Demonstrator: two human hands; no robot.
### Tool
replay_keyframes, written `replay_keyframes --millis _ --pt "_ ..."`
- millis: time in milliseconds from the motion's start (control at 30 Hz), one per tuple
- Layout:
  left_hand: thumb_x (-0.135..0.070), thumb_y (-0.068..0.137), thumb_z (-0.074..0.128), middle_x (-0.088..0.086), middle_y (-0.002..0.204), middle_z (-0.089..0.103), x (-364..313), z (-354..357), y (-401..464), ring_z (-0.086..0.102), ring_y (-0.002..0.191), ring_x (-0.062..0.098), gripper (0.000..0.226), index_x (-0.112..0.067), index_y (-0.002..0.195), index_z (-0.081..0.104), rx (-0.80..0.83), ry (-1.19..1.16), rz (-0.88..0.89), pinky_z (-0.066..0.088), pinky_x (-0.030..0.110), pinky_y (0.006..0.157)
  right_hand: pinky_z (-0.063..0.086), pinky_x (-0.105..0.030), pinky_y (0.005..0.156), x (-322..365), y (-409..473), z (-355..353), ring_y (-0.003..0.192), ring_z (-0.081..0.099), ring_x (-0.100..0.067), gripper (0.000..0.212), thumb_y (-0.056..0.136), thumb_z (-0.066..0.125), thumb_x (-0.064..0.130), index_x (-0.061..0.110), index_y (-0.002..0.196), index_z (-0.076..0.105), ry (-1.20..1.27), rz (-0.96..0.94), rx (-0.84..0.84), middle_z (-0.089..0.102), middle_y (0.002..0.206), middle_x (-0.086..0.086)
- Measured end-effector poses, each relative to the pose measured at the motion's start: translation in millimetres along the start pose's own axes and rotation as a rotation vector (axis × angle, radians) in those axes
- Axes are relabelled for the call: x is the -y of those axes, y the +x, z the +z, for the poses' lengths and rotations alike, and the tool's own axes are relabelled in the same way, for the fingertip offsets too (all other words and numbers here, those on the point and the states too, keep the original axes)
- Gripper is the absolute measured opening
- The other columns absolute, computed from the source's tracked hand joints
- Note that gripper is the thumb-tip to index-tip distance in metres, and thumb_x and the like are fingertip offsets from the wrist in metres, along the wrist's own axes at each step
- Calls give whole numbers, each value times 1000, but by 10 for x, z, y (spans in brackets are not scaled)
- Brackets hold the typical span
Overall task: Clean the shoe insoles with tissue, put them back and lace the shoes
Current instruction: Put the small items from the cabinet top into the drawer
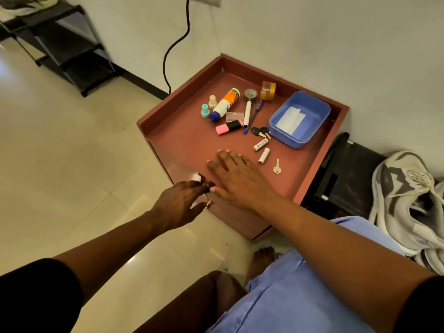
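Blue shorts (300,296) sit closest. L hand (179,205) pinches a drawer handle (208,204); R hand (236,176) lies flat on the cabinet top (182,138). Shoes (408,203) lie off to the right, nearer the R hand.

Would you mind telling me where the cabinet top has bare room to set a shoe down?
The left front of the cabinet top is bare, between the left rim, the highlighter and the right hand. The middle and back are crowded, from the glue bottle to the blue tub.

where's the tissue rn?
Head view: the folded white tissue lies inside the blue tub at the right rear of the red cabinet top, just right of the keys.
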State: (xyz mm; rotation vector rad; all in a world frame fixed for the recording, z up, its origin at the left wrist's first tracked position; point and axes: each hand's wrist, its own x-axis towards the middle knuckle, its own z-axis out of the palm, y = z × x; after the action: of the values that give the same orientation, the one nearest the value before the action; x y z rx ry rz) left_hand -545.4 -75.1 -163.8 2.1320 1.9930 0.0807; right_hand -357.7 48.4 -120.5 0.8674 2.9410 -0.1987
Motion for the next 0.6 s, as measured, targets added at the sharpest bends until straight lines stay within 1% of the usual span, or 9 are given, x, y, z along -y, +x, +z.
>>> replay_keyframes --millis 67,100,133,200,233,300,500,600 --pt "-62 94 26 1 135 64 -29 68 36 64 113 25 62 -30 140 55 29 8 3 62 40 76 15 -50 125 -68 -16 81 156 7 -28 72 99 33 64 31 160 12 -18 -16 -14 9 169 -8" --pt "-63 94 23 2 135 63 -27 99 48 64 112 26 64 -30 140 54 47 16 0 62 41 75 12 -48 126 -92 -22 115 157 4 -26 72 100 29 65 33 160 9 -11 -16 -18 6 170 -6" --pt "-62 94 25 3 135 62 -7 131 63 64 112 26 62 -30 140 53 58 28 -3 61 41 74 9 -47 126 -111 -24 137 157 1 -24 72 100 27 66 35 161 7 2 -13 -23 4 170 -4" --pt "-53 97 44 3 137 60 48 217 74 63 111 27 51 -31 143 49 71 51 -13 61 41 73 8 -46 127 -123 -30 172 157 0 -22 71 100 25 66 36 161 7 23 -9 -39 3 170 -2" --pt "-46 96 53 4 138 59 67 260 75 63 110 27 51 -31 144 47 70 55 -18 61 40 72 8 -46 127 -125 -31 183 157 0 -22 70 100 25 66 36 161 7 27 -9 -48 3 170 -2" --pt "-39 94 62 5 139 56 80 344 67 63 109 27 55 -30 146 46 61 52 -30 61 39 71 8 -46 127 -130 -30 208 157 -1 -22 69 101 25 65 37 161 6 37 -10 -55 3 170 -2" --pt "-33 91 68 8 140 56 45 411 23 64 99 29 63 -25 148 44 20 37 -42 60 37 64 5 -43 127 -156 -14 249 157 -3 -20 66 103 21 63 38 161 5 53 -10 -66 1 171 -1" --pt "-32 90 69 8 139 56 51 399 0 64 97 29 64 -24 149 46 11 34 -30 59 37 64 4 -43 127 -165 -11 257 157 -3 -19 65 103 22 62 38 161 5 55 -7 -69 1 171 0"
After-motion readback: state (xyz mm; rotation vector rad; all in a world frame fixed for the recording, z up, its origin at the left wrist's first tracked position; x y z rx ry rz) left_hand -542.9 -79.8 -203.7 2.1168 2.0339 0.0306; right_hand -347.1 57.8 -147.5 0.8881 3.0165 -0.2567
